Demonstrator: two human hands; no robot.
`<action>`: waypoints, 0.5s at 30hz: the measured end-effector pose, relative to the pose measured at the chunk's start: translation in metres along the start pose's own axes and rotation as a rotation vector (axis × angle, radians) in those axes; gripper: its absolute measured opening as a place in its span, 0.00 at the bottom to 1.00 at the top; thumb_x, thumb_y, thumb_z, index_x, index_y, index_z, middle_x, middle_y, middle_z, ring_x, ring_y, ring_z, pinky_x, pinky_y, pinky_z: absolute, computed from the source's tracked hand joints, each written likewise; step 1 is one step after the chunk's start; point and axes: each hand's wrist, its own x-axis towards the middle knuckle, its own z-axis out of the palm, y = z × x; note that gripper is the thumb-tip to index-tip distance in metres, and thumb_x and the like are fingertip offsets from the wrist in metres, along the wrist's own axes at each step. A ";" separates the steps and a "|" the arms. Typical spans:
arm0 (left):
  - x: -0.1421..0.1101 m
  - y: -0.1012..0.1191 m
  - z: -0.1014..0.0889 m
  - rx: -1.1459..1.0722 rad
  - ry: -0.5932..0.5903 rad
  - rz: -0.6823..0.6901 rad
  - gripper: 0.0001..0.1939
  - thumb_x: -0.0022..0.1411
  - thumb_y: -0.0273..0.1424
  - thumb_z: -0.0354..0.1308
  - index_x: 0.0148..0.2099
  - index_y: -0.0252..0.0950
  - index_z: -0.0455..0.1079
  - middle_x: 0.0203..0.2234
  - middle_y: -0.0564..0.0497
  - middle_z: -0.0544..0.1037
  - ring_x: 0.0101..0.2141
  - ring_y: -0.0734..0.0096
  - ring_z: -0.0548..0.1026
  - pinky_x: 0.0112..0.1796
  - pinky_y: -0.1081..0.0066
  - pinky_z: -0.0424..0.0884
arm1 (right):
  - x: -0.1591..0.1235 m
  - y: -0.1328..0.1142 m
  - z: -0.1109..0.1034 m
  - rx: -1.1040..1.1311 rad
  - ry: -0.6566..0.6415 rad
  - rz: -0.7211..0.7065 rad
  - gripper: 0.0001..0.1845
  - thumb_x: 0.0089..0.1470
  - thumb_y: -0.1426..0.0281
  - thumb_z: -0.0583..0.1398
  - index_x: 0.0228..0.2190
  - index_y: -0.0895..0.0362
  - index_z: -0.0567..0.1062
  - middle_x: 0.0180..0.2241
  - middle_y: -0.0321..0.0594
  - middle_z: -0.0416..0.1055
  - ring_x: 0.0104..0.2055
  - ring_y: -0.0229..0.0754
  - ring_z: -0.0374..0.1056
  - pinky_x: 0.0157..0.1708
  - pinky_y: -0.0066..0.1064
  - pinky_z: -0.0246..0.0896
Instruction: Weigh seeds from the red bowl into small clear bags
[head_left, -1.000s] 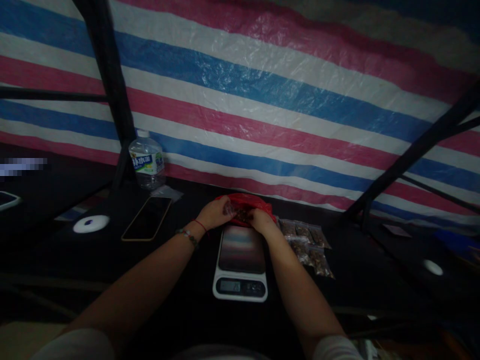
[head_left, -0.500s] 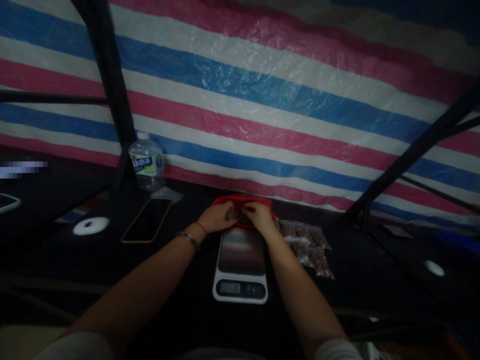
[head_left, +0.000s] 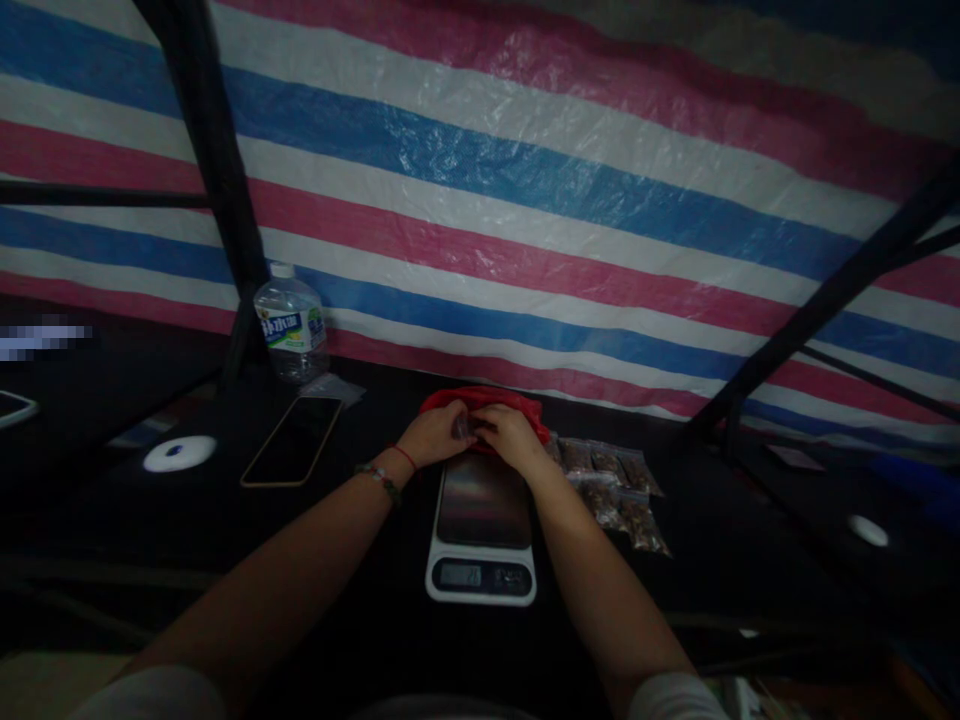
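Over a red plastic bag at the back of the table, my left hand pinches a small clear bag. My right hand is closed beside it, fingertips at the clear bag's mouth; what they hold is hidden. Just in front of the red bag lies a white kitchen scale, its display showing what looks like 26. To the right, several filled zip bags of brown bits lie in two rows, partly behind my right wrist.
A phone, a white round device and a large clear bottle stand or lie to the left, with flat plastic bags by the bottle. Dark frame bars slant in front of a striped sheet.
My right hand has moved left, from over the red bag's contents to the small clear bag in my left hand. My left hand has stayed nearly in place.
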 end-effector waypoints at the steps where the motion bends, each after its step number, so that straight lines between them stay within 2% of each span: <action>1: 0.000 -0.001 0.001 -0.006 0.004 0.007 0.17 0.52 0.42 0.60 0.40 0.38 0.64 0.33 0.49 0.76 0.33 0.63 0.76 0.31 0.70 0.66 | 0.000 0.000 0.000 0.023 0.006 0.001 0.17 0.49 0.79 0.61 0.42 0.55 0.77 0.42 0.42 0.75 0.45 0.41 0.69 0.48 0.33 0.62; 5: 0.001 -0.004 0.004 -0.042 0.039 -0.001 0.16 0.54 0.42 0.59 0.41 0.38 0.64 0.32 0.50 0.76 0.32 0.64 0.75 0.30 0.70 0.66 | 0.000 0.004 0.000 0.074 0.070 0.019 0.15 0.53 0.77 0.58 0.42 0.55 0.77 0.42 0.41 0.75 0.45 0.40 0.69 0.49 0.33 0.62; 8: 0.002 -0.006 0.004 -0.049 0.092 -0.050 0.17 0.55 0.43 0.57 0.41 0.37 0.65 0.31 0.49 0.76 0.31 0.64 0.75 0.29 0.70 0.66 | 0.001 0.012 0.001 -0.011 0.117 0.088 0.18 0.55 0.80 0.53 0.43 0.57 0.76 0.44 0.43 0.74 0.48 0.41 0.68 0.52 0.34 0.60; 12: 0.002 -0.006 0.002 -0.044 0.119 -0.069 0.16 0.56 0.43 0.55 0.41 0.37 0.65 0.31 0.48 0.75 0.31 0.65 0.74 0.30 0.70 0.65 | 0.001 0.024 0.006 -0.147 -0.032 0.233 0.24 0.52 0.83 0.50 0.47 0.58 0.74 0.47 0.46 0.73 0.50 0.43 0.68 0.53 0.33 0.58; 15: 0.002 -0.005 0.001 -0.027 0.107 -0.075 0.17 0.56 0.42 0.56 0.43 0.37 0.65 0.32 0.48 0.76 0.32 0.64 0.75 0.31 0.69 0.65 | 0.002 0.033 0.010 -0.169 -0.129 0.313 0.23 0.53 0.81 0.51 0.48 0.57 0.73 0.46 0.46 0.74 0.49 0.45 0.69 0.52 0.33 0.58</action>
